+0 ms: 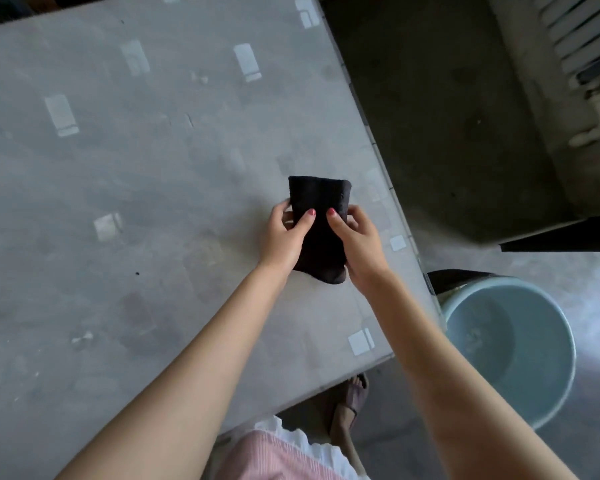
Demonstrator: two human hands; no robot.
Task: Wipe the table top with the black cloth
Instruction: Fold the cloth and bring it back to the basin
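A black cloth (321, 206), folded into a narrow rectangle, is held just above the grey table top (136, 174) near its right edge. My left hand (284, 237) grips the cloth's left side, thumb on top. My right hand (359, 244) grips its right side, thumb also on top. The cloth's lower end hangs down between my wrists. The table top is dull and stained, with pale rectangular patches scattered over it.
A light blue plastic basin (548, 375) stands on the floor to the right of the table. A white radiator and pipe (589, 64) are at the far right. The table's right edge (392, 188) runs diagonally close to my hands.
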